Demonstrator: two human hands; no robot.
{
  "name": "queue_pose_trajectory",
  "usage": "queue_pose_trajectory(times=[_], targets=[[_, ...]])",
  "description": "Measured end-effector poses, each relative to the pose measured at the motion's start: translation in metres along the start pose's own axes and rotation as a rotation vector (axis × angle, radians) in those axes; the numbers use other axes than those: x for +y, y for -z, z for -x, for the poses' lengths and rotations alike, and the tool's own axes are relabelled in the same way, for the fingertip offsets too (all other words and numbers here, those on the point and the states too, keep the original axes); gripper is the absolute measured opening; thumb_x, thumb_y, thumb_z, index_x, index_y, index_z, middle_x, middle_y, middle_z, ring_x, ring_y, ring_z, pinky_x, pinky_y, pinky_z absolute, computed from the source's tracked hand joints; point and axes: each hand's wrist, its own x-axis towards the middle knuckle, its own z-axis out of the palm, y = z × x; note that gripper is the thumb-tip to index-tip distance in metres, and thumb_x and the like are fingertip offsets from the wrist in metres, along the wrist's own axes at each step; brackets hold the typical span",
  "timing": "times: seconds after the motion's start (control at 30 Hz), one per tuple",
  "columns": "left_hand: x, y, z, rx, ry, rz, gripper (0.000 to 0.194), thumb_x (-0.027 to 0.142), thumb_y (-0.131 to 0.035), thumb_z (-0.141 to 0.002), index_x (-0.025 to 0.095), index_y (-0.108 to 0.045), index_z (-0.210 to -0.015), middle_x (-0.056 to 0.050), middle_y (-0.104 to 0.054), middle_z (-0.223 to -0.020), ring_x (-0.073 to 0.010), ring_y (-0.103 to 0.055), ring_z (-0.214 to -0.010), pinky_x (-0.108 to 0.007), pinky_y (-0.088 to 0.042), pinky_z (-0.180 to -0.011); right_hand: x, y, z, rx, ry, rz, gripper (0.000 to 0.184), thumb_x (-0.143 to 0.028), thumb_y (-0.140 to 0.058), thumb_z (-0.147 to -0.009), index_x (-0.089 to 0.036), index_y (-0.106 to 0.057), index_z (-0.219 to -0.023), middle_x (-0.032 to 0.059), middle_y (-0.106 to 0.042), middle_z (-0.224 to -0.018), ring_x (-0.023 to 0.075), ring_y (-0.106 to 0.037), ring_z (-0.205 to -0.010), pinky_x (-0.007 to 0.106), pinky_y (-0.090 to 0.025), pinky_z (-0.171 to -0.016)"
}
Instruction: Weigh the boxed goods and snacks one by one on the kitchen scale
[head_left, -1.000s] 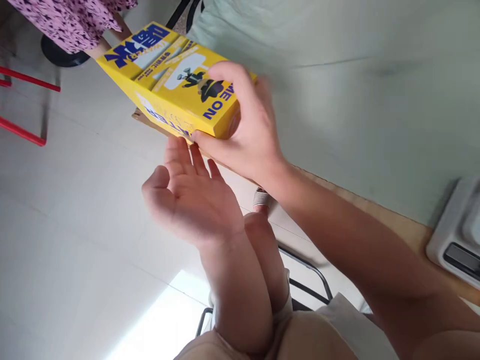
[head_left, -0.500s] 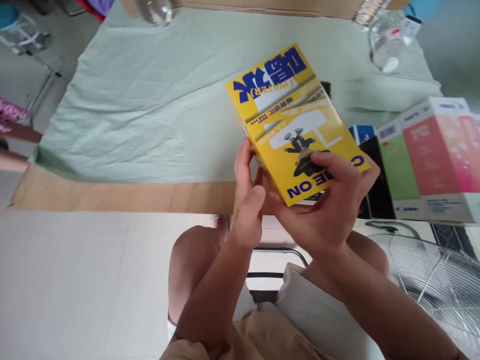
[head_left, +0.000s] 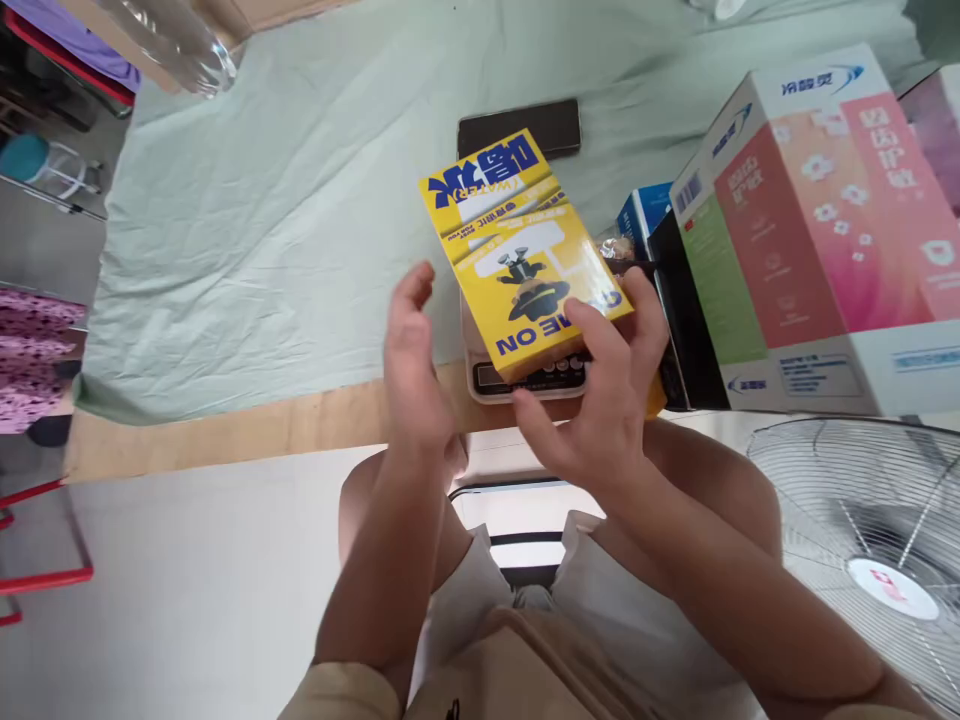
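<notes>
A yellow box (head_left: 529, 255) with blue lettering and a cartoon figure lies slanted over a small kitchen scale (head_left: 486, 392) at the table's near edge, hiding most of its plate. My right hand (head_left: 600, 390) is at the box's near right corner, fingers spread, the forefinger over the printed face and the thumb just off the near corner. Whether the forefinger still touches the box is hard to tell. To the left of the box, apart from it, my left hand (head_left: 416, 370) is open, slightly blurred, with nothing in it.
A dark phone (head_left: 517, 130) lies behind the yellow box. On the right stand a large pink and white carton (head_left: 840, 230), a black box (head_left: 686, 310) and a blue box (head_left: 645, 215). A wire fan (head_left: 870, 520) is below right; a clear bottle (head_left: 184, 45) lies back left.
The view has swung towards the table. The yellow box came from beyond the table's edge to over the scale. My left hand has come away from it, and my right hand's grip has loosened.
</notes>
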Motion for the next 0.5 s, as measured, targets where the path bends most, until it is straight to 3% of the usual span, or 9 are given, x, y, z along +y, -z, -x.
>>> queue_pose_trajectory(times=[0.1, 0.17, 0.33, 0.43, 0.5], targets=[[-0.011, 0.015, -0.025, 0.090, -0.179, -0.023, 0.051, 0.074, -0.066, -0.090, 0.028, -0.072, -0.111, -0.004, -0.069, -0.120, -0.0262, -0.060, -0.124, -0.046, -0.043, -0.122, 0.008, 0.012, 0.008, 0.033, 0.101, -0.064, 0.059, -0.035, -0.065, -0.088, -0.029, -0.051, -0.146, 0.0154, -0.039, -0.157, 0.0355, -0.044, -0.151, 0.062, -0.044, -0.125], [-0.026, 0.023, -0.041, 0.055, -0.231, -0.025, 0.062, 0.080, -0.070, -0.085, 0.025, -0.068, -0.113, -0.005, -0.067, -0.119, -0.0253, -0.060, -0.121, -0.046, -0.044, -0.119, 0.012, 0.017, 0.014, 0.058, 0.120, -0.092, 0.060, -0.032, -0.062, -0.088, -0.030, -0.051, -0.147, 0.0134, -0.042, -0.156, 0.0340, -0.044, -0.150, 0.060, -0.045, -0.125], [-0.061, 0.036, -0.051, -0.002, -0.053, -0.006, 0.081, 0.091, -0.070, -0.076, 0.028, -0.060, -0.127, -0.003, -0.063, -0.142, -0.0278, -0.052, -0.146, -0.050, -0.034, -0.130, 0.022, 0.010, 0.023, 0.072, 0.144, -0.092, 0.059, -0.028, -0.063, -0.084, -0.033, -0.054, -0.142, 0.0104, -0.044, -0.156, 0.0354, -0.046, -0.151, 0.061, -0.048, -0.122], [-0.062, 0.036, -0.048, -0.043, 0.034, 0.013, 0.079, 0.093, -0.060, -0.080, 0.034, -0.059, -0.132, -0.002, -0.062, -0.150, -0.0292, -0.048, -0.154, -0.052, -0.030, -0.133, 0.027, 0.005, 0.029, 0.141, 0.174, -0.060, 0.046, -0.029, -0.064, -0.080, -0.033, -0.061, -0.126, 0.0083, -0.048, -0.149, 0.0358, -0.048, -0.149, 0.062, -0.050, -0.119], [-0.059, 0.032, -0.048, -0.037, 0.055, 0.039, 0.078, 0.095, -0.057, -0.080, 0.035, -0.060, -0.131, -0.003, -0.063, -0.150, -0.0304, -0.049, -0.155, -0.051, -0.033, -0.132, 0.029, 0.011, 0.036, 0.178, 0.114, -0.063, 0.035, -0.030, -0.067, -0.077, -0.034, -0.061, -0.111, 0.0056, -0.047, -0.143, 0.0351, -0.050, -0.144, 0.065, -0.048, -0.119]])
